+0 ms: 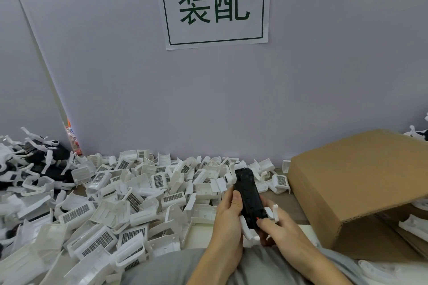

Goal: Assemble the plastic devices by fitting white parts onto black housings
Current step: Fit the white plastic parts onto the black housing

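A: State the grip.

B: Both hands hold one black housing (249,196). The left hand (228,220) wraps its left side, thumb laid flat along the edge. The right hand (280,227) closes on the lower right end, thumb tip pressed next to a small red mark (258,218) on the housing.

A: Position of the housing?

B: Held above the table edge, just in front of the person's grey-clad lap (162,268), long axis pointing away from the person and tilted slightly left. White clip arms (249,229) project from its near end, between the two hands; another white piece (229,177) sits at its far left corner.

A: Supply of white parts?

B: A loose pile of white slotted parts (120,196) covers the table from the near left edge to the wall. Many lie grille side up, others face down.

A: Other items?

B: A brown cardboard box (361,187) sits to the right, touching the pile's right edge. At far left, a heap of black-and-white units (34,164) lies against the partition. On the grey wall (324,76) behind, a white paper sign (215,2) carries two green characters in a green frame.
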Motion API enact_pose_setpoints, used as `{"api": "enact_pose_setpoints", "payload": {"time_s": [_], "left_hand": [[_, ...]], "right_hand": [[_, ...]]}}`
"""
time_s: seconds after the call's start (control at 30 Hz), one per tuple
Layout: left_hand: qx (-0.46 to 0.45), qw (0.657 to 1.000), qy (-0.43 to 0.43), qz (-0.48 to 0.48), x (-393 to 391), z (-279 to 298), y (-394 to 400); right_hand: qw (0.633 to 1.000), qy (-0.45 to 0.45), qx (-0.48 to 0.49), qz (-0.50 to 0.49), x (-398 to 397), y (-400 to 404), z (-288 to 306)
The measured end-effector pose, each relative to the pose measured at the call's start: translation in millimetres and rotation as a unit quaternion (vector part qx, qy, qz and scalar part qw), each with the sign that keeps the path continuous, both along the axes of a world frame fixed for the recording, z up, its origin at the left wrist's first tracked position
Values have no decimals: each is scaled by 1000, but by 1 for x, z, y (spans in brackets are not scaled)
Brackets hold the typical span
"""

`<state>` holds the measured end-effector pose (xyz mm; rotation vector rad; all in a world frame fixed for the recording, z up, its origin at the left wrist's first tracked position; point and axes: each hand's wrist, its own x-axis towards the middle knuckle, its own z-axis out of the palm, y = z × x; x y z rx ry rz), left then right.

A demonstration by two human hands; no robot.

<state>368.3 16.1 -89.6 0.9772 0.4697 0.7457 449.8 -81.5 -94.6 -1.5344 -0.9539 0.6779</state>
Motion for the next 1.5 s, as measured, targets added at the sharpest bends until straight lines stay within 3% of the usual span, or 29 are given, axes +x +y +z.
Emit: {"api": "enact_pose_setpoints", "payload": {"time_s": [0.27,0.43,0.53,0.63,0.8,0.97,1.07,1.23,1.33,1.5], "left_hand": [[-45,998,-29,-15,-6,3,1],[-79,994,-58,-50,-8,4,4],[-83,995,-44,-9,-4,2,5],[-85,996,-9,33,-1,-1,6],[-86,994,16,72,-1,-4,8],[-123,991,-19,49,-1,0,8],[-156,987,-27,32,-5,-2,9],[-155,985,-40,69,-7,0,7],[-160,977,-68,121,-6,-1,10],[-117,985,-72,103,-7,2,5]], "right_hand": [[999,34,5,5,-4,-2,5],[994,37,48,-88,-2,2,1],[991,25,94,-93,-1,0,2],[989,-56,126,-53,-3,0,2],[963,-248,75,-69,-7,5,-8],[946,-298,71,-106,-3,9,-10],[948,-285,75,-120,-2,9,-13],[968,-170,106,-151,1,10,-12],[968,-171,93,-159,2,10,-12],[969,-173,67,-165,3,10,-12]]}}
